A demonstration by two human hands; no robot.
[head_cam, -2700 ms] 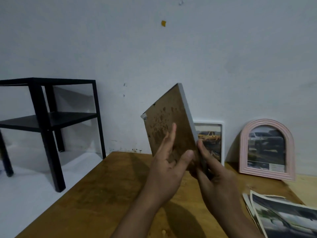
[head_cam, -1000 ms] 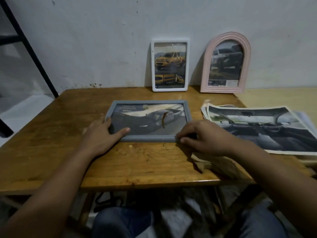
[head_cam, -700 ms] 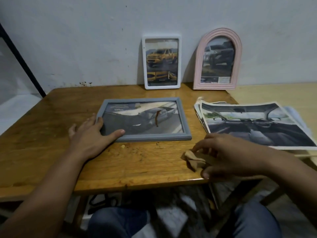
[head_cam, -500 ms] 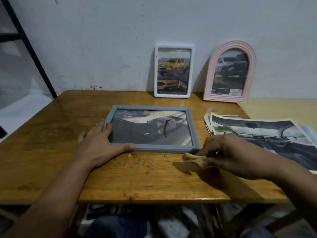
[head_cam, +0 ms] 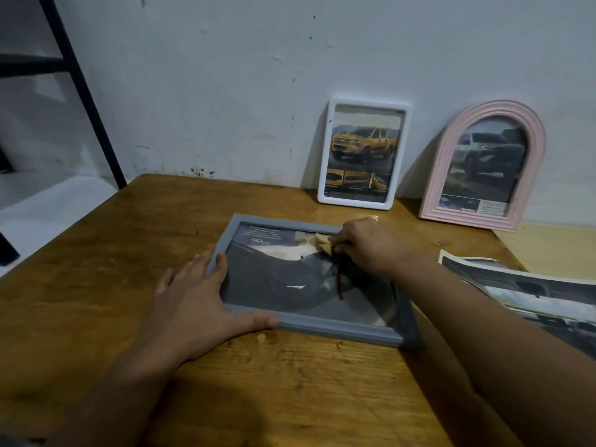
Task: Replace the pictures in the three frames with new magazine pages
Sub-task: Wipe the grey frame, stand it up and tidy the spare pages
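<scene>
desk [head_cam: 96, 285] wood, against wall | grey frame [head_cam: 322, 327] flat mid-desk, glass up, brown streak on it | left hand [head_cam: 196, 295] flat, fingers spread, bracing frame's near-left corner | right hand [head_cam: 371, 246] fingers pinching small cloth [head_cam: 321, 241] at glass top | advice: keep frame pinned, wipe streak lightly.

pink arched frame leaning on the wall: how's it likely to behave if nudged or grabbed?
The pink arched frame stands tilted back against the wall, so a nudge may well tip or slide it. It looks rigid, not floppy. Its glazed front probably makes it fragile if it falls on the table.
</scene>
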